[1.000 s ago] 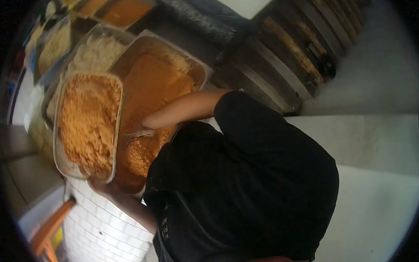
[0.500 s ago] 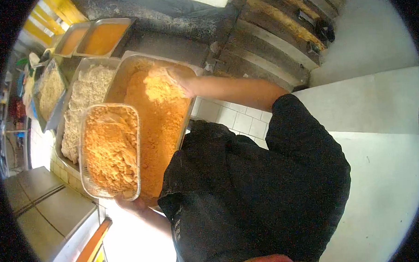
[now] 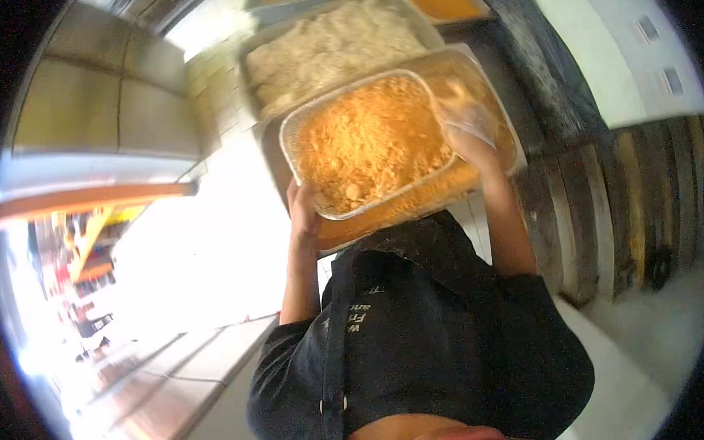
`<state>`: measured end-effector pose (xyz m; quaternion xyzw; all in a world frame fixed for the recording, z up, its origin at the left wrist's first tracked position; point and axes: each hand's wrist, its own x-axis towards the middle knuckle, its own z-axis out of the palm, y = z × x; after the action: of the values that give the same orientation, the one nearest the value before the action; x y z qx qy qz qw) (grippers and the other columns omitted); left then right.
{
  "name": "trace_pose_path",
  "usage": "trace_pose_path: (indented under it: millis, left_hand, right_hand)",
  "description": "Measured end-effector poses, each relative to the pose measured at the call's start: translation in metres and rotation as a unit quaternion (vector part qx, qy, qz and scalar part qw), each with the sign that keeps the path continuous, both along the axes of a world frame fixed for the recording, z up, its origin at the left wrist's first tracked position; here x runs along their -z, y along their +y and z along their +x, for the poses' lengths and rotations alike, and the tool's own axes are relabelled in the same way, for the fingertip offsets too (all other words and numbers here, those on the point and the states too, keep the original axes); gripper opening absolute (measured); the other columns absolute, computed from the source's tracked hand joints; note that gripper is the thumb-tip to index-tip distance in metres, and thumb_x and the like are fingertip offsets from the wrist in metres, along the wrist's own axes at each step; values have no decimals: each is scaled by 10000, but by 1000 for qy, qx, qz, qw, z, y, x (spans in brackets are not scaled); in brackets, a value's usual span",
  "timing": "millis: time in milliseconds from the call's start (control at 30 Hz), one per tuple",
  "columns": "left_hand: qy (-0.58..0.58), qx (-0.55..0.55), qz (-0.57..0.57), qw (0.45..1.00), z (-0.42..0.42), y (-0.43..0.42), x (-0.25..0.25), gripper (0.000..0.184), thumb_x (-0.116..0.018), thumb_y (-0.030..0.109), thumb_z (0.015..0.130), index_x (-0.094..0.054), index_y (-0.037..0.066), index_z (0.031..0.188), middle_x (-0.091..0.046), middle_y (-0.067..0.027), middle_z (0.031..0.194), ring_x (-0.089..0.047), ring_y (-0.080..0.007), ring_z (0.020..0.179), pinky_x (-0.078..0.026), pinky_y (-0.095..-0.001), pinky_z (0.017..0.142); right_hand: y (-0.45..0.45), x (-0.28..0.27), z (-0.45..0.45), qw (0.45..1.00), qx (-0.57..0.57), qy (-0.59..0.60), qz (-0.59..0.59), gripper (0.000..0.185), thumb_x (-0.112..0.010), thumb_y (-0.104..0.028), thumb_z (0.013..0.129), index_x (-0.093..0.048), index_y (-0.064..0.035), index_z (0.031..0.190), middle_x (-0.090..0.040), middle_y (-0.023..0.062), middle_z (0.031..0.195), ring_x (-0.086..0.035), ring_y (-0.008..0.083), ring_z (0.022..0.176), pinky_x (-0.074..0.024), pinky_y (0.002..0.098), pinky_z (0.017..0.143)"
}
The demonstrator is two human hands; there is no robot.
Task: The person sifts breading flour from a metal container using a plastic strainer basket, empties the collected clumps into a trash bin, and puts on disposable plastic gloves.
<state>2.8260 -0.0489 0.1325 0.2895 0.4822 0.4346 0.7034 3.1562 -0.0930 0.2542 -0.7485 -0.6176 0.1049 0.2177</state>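
Note:
A wire basket (image 3: 352,216) heaped with orange, crumb-covered pieces (image 3: 365,146) is over a large metal pan (image 3: 512,129). My left hand (image 3: 303,210) grips the basket's near left corner, its fingers curled at the rim. At the basket's right side is my right hand (image 3: 469,127), smeared by motion; whether its fingers hold the rim cannot be made out. Loose orange crumb (image 3: 436,190) shows in the pan below and beside the basket.
Behind the pan stands a metal tray of pale, floury food (image 3: 338,46). Farther right is a tray of orange liquid or batter (image 3: 445,1). Dark wooden slats (image 3: 576,212) lie to the right, and a steel cabinet (image 3: 84,90) stands at the left.
My right hand has left the crumb in the pan and come to the basket's right side. The basket now sits nearer the pan's middle, and the view has turned.

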Motion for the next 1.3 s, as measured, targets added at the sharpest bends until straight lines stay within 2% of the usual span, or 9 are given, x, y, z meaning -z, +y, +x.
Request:
trace_pose_path:
  millis: [67, 167, 367, 467, 600, 767, 1000, 1133, 1300]
  left_hand:
    - [-29, 33, 1, 999, 60, -52, -23, 381, -454, 116, 908, -474, -59, 1246, -600, -140, 1097, -614, -222, 896, -519, -344, 748]
    - [-31, 28, 14, 999, 68, -59, -47, 388, -432, 113, 920, -464, -51, 1269, -583, -176, 1165, -627, -225, 911, -516, -323, 731]
    - [326, 169, 78, 927, 148, -77, -17, 348, -506, 211, 901, -571, -48, 1124, -671, -219, 830, -673, -339, 779, -520, -418, 636]
    - [401, 277, 178, 855, 144, -73, -8, 306, -533, 176, 871, -574, -46, 1077, -655, -263, 832, -651, -412, 712, -520, -446, 616]
    - [456, 133, 184, 861, 120, -59, -10, 319, -546, 172, 853, -546, -25, 1103, -655, -264, 868, -650, -413, 737, -532, -470, 628]
    - [395, 201, 285, 850, 147, -84, -47, 365, -552, 199, 867, -524, -23, 1155, -658, -274, 902, -666, -412, 814, -542, -464, 711]
    - [439, 170, 174, 865, 141, -65, -20, 294, -514, 203, 889, -572, -40, 1045, -646, -295, 861, -651, -412, 883, -522, -485, 731]
    - [418, 207, 212, 859, 168, -79, -52, 268, -513, 168, 872, -580, -47, 1019, -645, -296, 862, -660, -394, 870, -521, -476, 735]
    - [431, 151, 151, 876, 112, -64, -45, 269, -546, 149, 838, -592, -26, 1038, -652, -281, 876, -656, -400, 883, -521, -456, 741]
  right_hand:
    - [-52, 67, 67, 985, -89, -83, 122, 221, -522, -195, 936, -612, -5, 867, -587, 126, 780, -525, 193, 661, -436, 389, 573]
    - [-58, 95, 64, 935, 89, 332, -84, 228, -508, -212, 955, -570, -5, 1029, -584, 136, 908, -537, 175, 750, -470, 372, 641]
    - [-97, 127, 165, 914, 201, 352, -22, 261, -416, -193, 974, -564, -7, 1082, -535, 89, 752, -476, 162, 600, -406, 349, 549]
    - [-93, 104, 173, 877, 277, 290, -266, 319, -395, -214, 977, -573, -25, 1161, -567, 113, 826, -539, 202, 674, -460, 345, 628]
    - [-89, 108, 109, 937, 214, 182, -208, 296, -447, -176, 957, -564, -36, 1191, -567, 117, 882, -532, 221, 744, -455, 363, 671]
    - [-107, 85, 156, 843, 273, 424, -187, 270, -443, -155, 979, -512, -28, 1208, -547, 87, 988, -536, 149, 818, -463, 301, 708]
    - [-86, 104, 131, 950, 209, 157, -170, 300, -418, -250, 989, -539, -21, 1140, -569, 116, 901, -581, 192, 734, -470, 377, 585]
    - [-100, 94, 168, 862, 198, 458, -94, 326, -435, -261, 981, -537, -1, 1150, -583, 154, 1029, -592, 232, 821, -505, 368, 709]
    - [-96, 167, 125, 950, 248, 146, -120, 358, -403, -258, 999, -507, -18, 1243, -557, 149, 1155, -557, 208, 1021, -474, 355, 851]
